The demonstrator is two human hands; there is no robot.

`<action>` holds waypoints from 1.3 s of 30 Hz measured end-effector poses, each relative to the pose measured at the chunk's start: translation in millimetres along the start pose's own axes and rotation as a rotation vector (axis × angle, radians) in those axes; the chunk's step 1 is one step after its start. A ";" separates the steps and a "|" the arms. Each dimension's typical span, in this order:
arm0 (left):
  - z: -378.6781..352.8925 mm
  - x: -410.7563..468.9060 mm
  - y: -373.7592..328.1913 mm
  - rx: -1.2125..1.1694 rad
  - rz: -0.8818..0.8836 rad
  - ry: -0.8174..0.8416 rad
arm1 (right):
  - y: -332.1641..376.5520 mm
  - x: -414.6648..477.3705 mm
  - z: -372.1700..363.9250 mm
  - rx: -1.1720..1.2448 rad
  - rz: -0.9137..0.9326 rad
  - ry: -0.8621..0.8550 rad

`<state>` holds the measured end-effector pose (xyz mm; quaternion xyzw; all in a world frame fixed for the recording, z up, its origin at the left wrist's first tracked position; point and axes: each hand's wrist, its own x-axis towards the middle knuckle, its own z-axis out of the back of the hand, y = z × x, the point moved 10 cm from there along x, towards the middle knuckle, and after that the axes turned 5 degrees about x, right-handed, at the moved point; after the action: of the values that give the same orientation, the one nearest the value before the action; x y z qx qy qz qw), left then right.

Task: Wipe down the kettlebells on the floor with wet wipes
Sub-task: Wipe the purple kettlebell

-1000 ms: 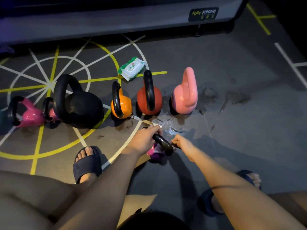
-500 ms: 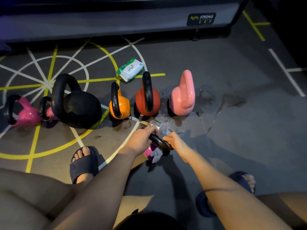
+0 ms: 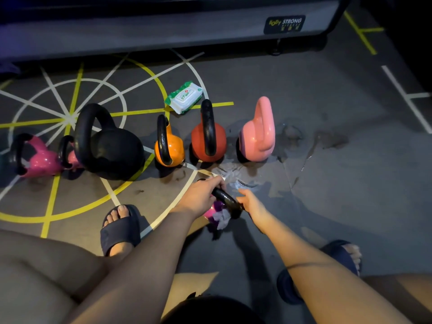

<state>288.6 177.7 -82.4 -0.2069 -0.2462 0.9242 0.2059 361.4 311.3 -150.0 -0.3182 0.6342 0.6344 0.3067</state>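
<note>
Left hand [image 3: 200,195] is wrapped tight round the upper end of the black handle of a small purple kettlebell [image 3: 211,212], knuckles up. The right hand [image 3: 251,202] closes on the handle's lower end. A crumpled white wet wipe [image 3: 221,219] bunches out from under it against the purple body. The right fingertips are hidden behind the handle, so I cannot tell how much of the wipe they hold. This kettlebell sits on the grey gym floor [image 3: 339,183] between the person's feet, just in front of the others.

Behind it the others stand in a row:
- two magenta kettlebells [image 3: 38,160]
- a large black kettlebell [image 3: 112,148]
- an orange kettlebell with a black handle [image 3: 170,149]
- a red kettlebell with a black handle [image 3: 208,139]
- an all-pink kettlebell [image 3: 258,136]

A green-and-white pack of wet wipes [image 3: 183,97] lies flat beyond the red one. It bears a small red cross, and its writing is too small to read. A dark label [image 3: 284,23] on the grey equipment base reads "BODY STRONG". Wet streaks [image 3: 233,175] shine on the floor by the hands.
</note>
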 end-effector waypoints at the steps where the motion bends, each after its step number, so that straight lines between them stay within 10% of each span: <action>1: 0.1 -0.4 -0.5 0.000 0.001 -0.002 | 3.9 0.6 0.9 0.041 -0.001 0.002; 10: 2.9 -5.8 0.2 -0.022 0.014 -0.031 | 31.1 -12.6 -12.3 0.036 0.058 0.096; 19: -2.1 -6.9 -3.1 -0.001 0.006 -0.003 | 32.9 -22.8 -10.3 -0.670 0.373 -0.034; 39: 11.4 -12.3 14.5 0.144 0.162 -0.089 | 52.0 -31.4 27.8 -0.463 0.382 -0.022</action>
<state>289.3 156.1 -77.7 -0.1694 -0.1704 0.9615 0.1335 338.9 339.2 -93.6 -0.2475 0.5177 0.8118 0.1080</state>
